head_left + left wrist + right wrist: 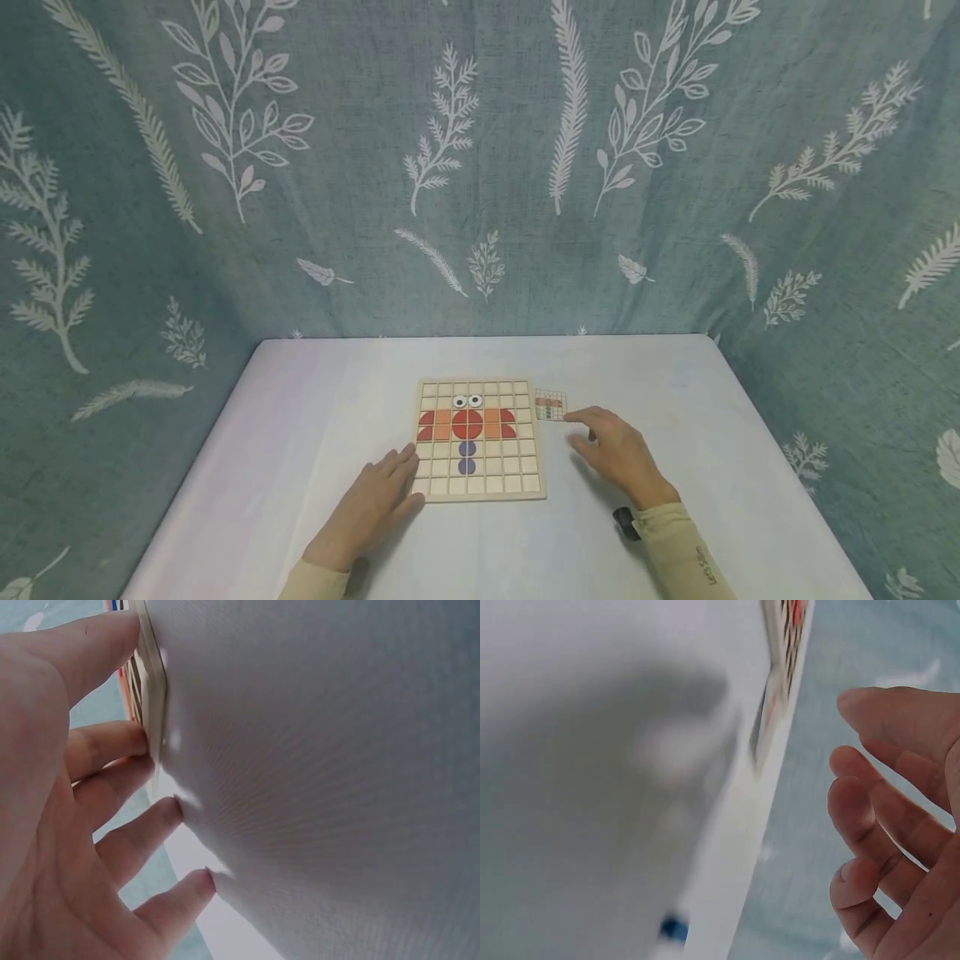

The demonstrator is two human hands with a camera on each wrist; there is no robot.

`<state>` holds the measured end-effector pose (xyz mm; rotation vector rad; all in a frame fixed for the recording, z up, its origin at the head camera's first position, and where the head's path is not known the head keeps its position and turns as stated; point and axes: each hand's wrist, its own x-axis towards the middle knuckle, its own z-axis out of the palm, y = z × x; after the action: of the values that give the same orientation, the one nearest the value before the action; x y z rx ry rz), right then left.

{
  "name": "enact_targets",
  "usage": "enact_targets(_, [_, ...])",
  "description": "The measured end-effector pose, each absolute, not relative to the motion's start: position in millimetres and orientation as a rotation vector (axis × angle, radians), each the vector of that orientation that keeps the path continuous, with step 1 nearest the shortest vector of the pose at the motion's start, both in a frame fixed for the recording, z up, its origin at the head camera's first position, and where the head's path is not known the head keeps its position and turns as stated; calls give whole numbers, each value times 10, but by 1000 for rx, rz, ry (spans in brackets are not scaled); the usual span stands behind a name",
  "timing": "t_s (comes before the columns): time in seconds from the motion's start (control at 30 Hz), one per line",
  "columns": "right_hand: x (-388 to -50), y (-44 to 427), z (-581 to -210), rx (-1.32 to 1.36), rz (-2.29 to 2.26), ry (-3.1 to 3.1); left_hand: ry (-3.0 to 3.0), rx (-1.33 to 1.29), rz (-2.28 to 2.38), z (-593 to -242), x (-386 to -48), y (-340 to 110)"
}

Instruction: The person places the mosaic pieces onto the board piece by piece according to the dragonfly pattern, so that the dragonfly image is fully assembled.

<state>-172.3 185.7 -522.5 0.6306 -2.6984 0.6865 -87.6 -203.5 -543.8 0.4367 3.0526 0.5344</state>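
Note:
A square wooden grid board [480,487] lies on the table. Its tiles form a figure with two round eyes, a red circle, orange squares, red curved pieces and blue rounds. At the board's lower left corner rests my left hand [375,500]. In the left wrist view its thumb [112,645] and nearest fingers touch the board's edge, fairly straight, while other fingertips meet the table. A small card [551,405] printed with a similar grid sits beside the board's upper right side. Near that card my right hand [615,450] hovers, fingers loosely bent, holding nothing.
The white table [300,417] stands against a green curtain [375,167] with pale leaf prints, which also hangs along both sides. A black device [626,523] is at the right wrist. A small blurred blue thing [673,928] shows in the right wrist view.

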Motion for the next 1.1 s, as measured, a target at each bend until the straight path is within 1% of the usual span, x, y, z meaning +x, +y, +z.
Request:
enact_targets(0.2, [-1756,2257,-5234,530,662,-2720,3053,427,547,-5439,-870,-2041])
enact_targets(0.37, [-1756,2453,-5264,451,632,-2823,3054,450,558,-5440,-866,-2045])
enact_targets(0.8, [-1744,2635,-5255,347,603,-3076,3067,478,544,-5440,-863,-2035])
enact_targets(1.1, [-1757,2690,-5256,425,591,-3068,3071,478,541,-5418,-880,-2027])
